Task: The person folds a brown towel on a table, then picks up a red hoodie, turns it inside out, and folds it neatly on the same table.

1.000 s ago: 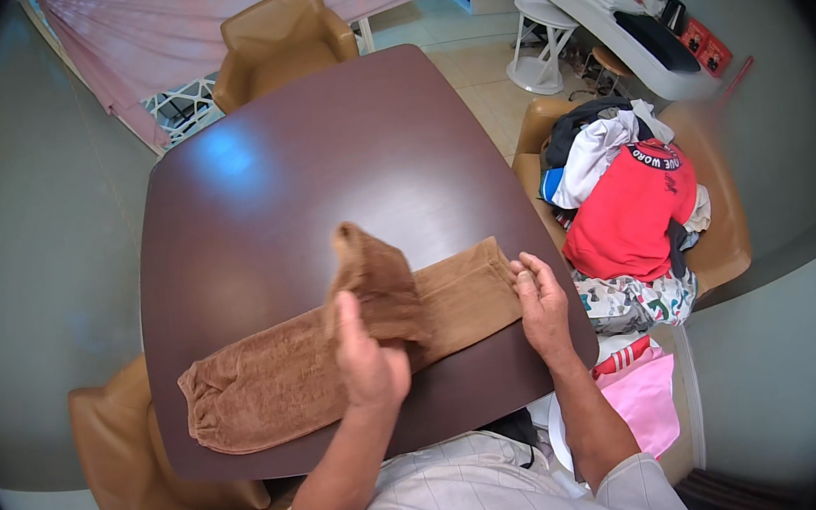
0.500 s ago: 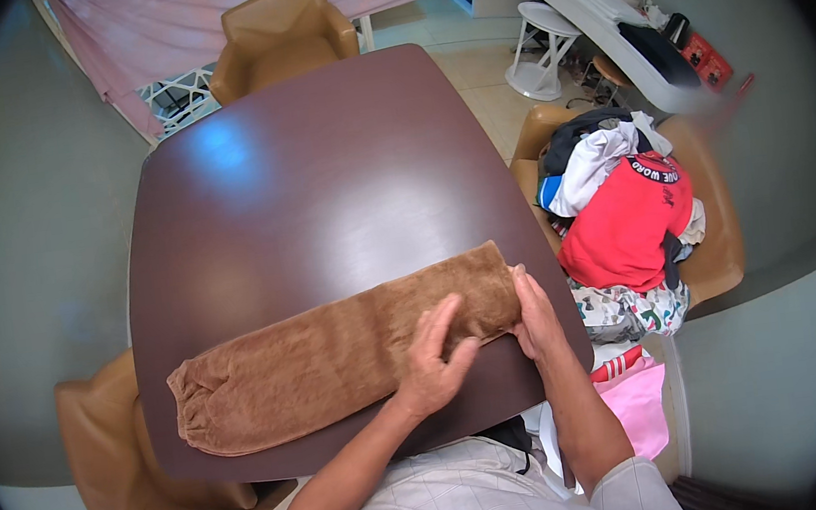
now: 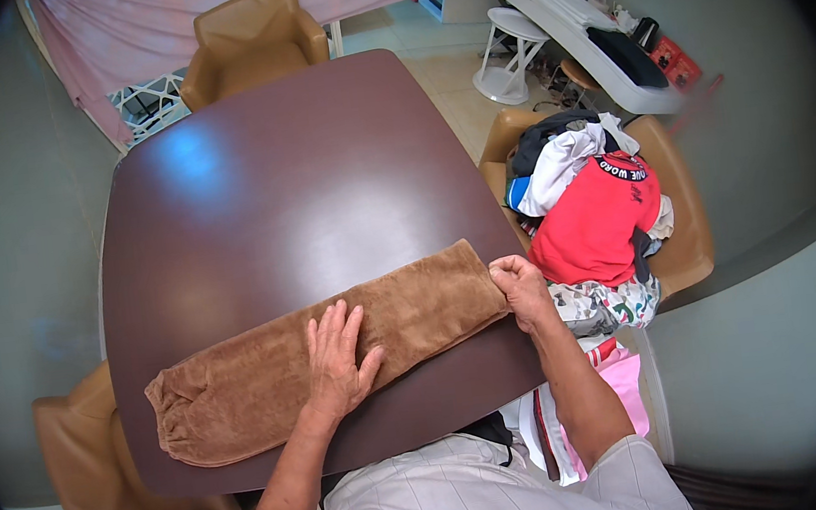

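Observation:
A brown plush garment [image 3: 252, 389], folded into a long strip, lies slantwise along the near side of the dark table [image 3: 289, 178]. Gathered, elastic-looking cuffs show at its left end, and the right end is squared off. My left hand [image 3: 337, 364] rests flat on the middle of the strip, fingers stretched out. At the right end, my right hand [image 3: 520, 287] has its fingers closed in a pinch on the edge of the cloth.
A tan armchair [image 3: 663, 155] at the right holds a heap of clothes with a red shirt [image 3: 596, 223] on top. Below it are pink and white cloths [image 3: 627, 386]. Other tan armchairs stand at the far side [image 3: 253, 46] and near left [image 3: 77, 444]. A white stool [image 3: 506, 57] is farther back.
My left hand has slid left along the garment and flattened. My right hand has gone from open beside the right end to pinching its edge. The view has shifted slightly.

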Motion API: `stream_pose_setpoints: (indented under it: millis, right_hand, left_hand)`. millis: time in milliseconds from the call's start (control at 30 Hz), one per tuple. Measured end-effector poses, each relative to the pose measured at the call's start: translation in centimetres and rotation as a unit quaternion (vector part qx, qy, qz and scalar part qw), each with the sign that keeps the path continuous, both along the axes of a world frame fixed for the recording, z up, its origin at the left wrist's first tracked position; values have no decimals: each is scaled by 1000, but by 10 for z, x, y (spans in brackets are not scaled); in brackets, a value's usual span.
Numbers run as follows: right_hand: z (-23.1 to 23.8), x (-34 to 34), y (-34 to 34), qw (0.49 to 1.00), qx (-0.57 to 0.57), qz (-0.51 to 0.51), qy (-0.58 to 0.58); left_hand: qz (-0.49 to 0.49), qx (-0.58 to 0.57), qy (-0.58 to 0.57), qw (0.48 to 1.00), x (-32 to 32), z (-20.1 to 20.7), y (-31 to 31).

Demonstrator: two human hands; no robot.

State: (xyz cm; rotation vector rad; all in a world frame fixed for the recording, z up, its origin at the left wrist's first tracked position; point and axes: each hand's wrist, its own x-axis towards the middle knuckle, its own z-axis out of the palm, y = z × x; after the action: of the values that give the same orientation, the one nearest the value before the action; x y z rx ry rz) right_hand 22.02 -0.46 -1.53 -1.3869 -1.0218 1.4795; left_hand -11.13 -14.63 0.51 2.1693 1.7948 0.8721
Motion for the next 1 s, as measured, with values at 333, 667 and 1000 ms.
stream_pose_setpoints:
  millis: [333, 667, 1000]
  right_hand:
    - [25, -13, -16, 980, 58, 46, -186]
    - [7, 2, -21, 951, 108, 98, -274]
    - [42, -42, 26, 934, 101, 77, -335]
  left_hand:
    - [-19, -29, 76, 996, -5, -11, 0]
    - [-26, -45, 117, 992, -13, -13, 1]
    - [-28, -44, 122, 991, -14, -9, 1]
